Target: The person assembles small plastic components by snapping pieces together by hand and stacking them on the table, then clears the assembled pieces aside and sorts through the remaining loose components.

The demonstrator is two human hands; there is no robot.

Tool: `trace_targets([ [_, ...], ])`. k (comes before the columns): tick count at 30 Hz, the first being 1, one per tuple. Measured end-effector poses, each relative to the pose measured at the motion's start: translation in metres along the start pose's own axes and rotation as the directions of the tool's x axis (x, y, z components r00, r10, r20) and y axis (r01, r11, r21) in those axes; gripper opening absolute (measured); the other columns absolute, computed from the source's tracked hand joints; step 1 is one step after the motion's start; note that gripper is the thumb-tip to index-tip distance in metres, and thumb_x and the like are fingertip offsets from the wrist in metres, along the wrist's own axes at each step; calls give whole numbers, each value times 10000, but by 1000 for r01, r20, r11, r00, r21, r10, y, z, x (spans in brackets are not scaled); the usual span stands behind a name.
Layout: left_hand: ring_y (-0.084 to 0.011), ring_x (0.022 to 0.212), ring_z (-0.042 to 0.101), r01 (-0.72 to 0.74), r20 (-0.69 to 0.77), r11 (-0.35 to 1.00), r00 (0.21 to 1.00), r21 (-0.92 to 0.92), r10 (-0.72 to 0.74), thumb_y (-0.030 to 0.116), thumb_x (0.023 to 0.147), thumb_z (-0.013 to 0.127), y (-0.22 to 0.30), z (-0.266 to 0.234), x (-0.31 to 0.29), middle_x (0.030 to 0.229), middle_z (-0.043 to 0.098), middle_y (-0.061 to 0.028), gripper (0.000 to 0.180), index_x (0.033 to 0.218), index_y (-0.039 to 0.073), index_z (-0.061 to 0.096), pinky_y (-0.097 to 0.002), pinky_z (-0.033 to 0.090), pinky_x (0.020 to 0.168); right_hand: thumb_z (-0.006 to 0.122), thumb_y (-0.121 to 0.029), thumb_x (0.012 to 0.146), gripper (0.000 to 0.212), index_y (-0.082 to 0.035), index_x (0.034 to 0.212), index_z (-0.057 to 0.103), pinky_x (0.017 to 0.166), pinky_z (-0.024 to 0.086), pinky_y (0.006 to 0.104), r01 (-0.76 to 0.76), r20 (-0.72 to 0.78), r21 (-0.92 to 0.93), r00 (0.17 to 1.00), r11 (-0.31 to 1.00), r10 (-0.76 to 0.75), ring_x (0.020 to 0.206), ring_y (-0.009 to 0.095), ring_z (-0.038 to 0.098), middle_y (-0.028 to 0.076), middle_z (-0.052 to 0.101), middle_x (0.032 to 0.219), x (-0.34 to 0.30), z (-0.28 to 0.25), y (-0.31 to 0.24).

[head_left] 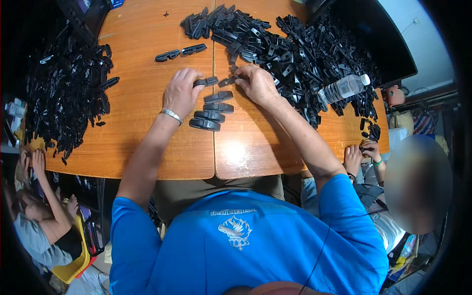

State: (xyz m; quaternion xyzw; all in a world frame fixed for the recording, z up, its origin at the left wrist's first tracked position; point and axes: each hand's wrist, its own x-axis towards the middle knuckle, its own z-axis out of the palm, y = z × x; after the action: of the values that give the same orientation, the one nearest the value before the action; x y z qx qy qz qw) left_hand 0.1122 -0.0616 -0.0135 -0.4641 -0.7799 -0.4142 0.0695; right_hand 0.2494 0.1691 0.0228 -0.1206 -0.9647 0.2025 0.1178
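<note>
My left hand [182, 93], with a silver band at the wrist, pinches a dark oblong plastic part [207, 81] between thumb and fingers. Just to its right, my right hand [257, 84] grips a small flat black plastic piece with a hole [225, 82]. The two parts are close together, near the seam of the table. Below them, several rounded black plastic parts [219, 107] lie in a short column. Two slim black parts [167, 55] rest end to end beyond my left hand. What else my right fingers may cover is hidden.
A large heap of black clip-like pieces [290, 54] spreads over the far right of the wooden table [132, 147], with a clear plastic bottle [344, 88] on it. Another black heap [69, 93] covers the left side. Other people's hands [353, 160] work at both sides.
</note>
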Motion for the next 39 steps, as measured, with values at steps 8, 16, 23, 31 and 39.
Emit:
trace_targets([
  [8,-332,1080,642,66,38,995,997,70,-69,93,897,827,-1,0,1,1073,687,-95,213,1092,95,742,-458,546,939,792,-162,934,164,-88,1070,738,829,587,508,163,102,26,981,986,-165,963,388,740,150,717,1078,7,4,-21],
  [16,-333,1036,639,51,27,997,998,57,-53,68,866,837,-2,-3,0,1043,681,-98,210,1052,68,738,-441,534,903,758,-155,953,196,-57,1122,751,896,593,499,-4,6,-9,1000,1000,4,1011,419,736,209,739,1137,22,0,-8],
  [23,-326,1039,642,38,31,999,999,33,-39,77,859,847,2,-3,1,1051,687,-88,220,1052,72,740,-440,539,901,781,-27,926,322,-67,1245,768,994,598,428,48,211,47,976,998,-57,1107,376,732,180,742,1168,8,-4,-14],
  [31,-324,1029,653,129,12,990,991,58,-130,111,845,877,-4,-3,2,1025,702,-96,209,1019,63,771,-435,542,907,758,-39,884,334,-33,1217,731,850,612,483,255,8,-24,967,967,-255,971,400,750,205,745,1035,8,5,-21],
  [39,-317,1005,656,140,45,990,989,13,-141,109,842,887,-6,-1,1,1000,697,-86,190,977,55,764,-430,545,865,819,-45,880,291,-20,1159,741,817,587,493,305,-54,95,952,948,-301,955,407,722,159,682,1076,15,16,-23],
])
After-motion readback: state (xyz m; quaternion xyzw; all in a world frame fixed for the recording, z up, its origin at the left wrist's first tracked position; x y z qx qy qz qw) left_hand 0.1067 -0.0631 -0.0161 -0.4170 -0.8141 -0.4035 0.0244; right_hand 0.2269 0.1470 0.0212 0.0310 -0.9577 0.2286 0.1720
